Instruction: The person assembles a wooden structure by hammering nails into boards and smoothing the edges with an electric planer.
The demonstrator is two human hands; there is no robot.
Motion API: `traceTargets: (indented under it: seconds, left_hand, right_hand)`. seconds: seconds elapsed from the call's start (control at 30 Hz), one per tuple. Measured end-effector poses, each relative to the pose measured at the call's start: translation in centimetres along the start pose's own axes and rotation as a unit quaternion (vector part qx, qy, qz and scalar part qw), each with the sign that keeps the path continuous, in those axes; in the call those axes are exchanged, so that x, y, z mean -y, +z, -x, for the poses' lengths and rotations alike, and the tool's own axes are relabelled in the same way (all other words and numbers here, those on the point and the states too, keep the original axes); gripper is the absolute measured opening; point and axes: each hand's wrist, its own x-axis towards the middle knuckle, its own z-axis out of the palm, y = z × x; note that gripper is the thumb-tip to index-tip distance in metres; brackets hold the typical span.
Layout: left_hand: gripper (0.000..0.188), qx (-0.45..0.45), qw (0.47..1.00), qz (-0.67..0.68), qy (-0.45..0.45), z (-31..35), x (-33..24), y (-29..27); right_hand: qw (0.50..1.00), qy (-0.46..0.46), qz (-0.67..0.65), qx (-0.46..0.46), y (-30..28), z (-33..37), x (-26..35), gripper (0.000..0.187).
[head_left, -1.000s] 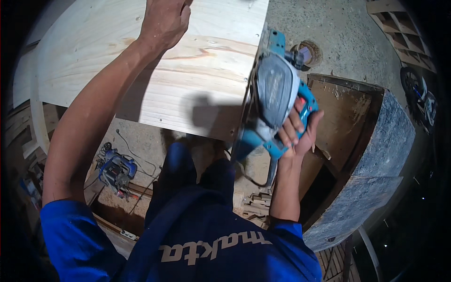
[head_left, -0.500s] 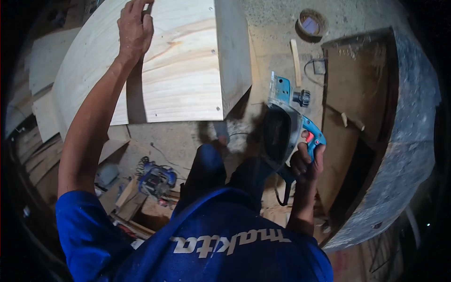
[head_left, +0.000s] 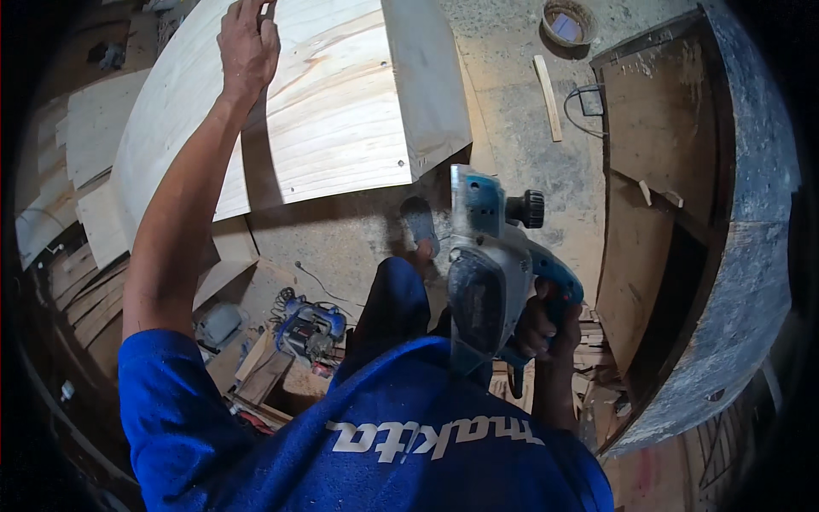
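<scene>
In my right hand (head_left: pixel 550 322) is a blue-and-grey electric hand planer (head_left: pixel 486 282), held by its rear handle with my fingers wrapped round the grip. The planer hangs in the air in front of my right leg, its black front knob (head_left: pixel 525 209) pointing right and its front end away from me. My left hand (head_left: pixel 249 47) lies on top of a pale plywood box (head_left: pixel 337 111), fingers extended toward the far side; the picture's upper edge cuts off some fingertips. Screw heads dot the panel near its right edge. Planer and box are apart.
A large dark wooden cabinet (head_left: pixel 657 282) lies along the right. A blue power tool with a cord (head_left: pixel 311 328) stands at lower left beside wood scraps. Plywood sheets (head_left: pixel 102 128) lean at far left. A round bowl (head_left: pixel 567 24) and a wood strip (head_left: pixel 548 98) sit on the floor.
The planer in my right hand has moved left and closer to my body. My left hand stays on the plywood box. The whole view has shifted slightly.
</scene>
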Motion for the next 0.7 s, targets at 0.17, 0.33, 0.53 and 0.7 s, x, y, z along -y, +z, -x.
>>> traceTargets:
  seconds: [0.17, 0.33, 0.53, 0.7]
  left_hand:
    - [0.041, 0.000, 1.000, 0.023, -0.021, 0.0, -0.8, -0.6]
    - [0.027, -0.022, 0.996, 0.040, -0.077, -0.2, -2.5, -1.5]
    - [0.028, -0.037, 0.994, 0.042, -0.092, -0.1, -2.5, -1.7]
    - [0.028, -0.016, 0.992, 0.055, -0.108, -0.5, -2.5, -2.0]
  right_hand:
    - [0.999, 0.023, 0.017, 0.022, 1.8, -2.0, -1.2, 0.059]
    - [0.999, 0.032, 0.028, -0.014, 2.9, -3.5, -1.0, 0.053]
    - [0.999, 0.010, 0.032, -0.007, 4.2, -7.5, 0.3, 0.052]
    - [0.999, -0.001, -0.017, 0.042, 5.3, -11.2, 1.2, 0.053]
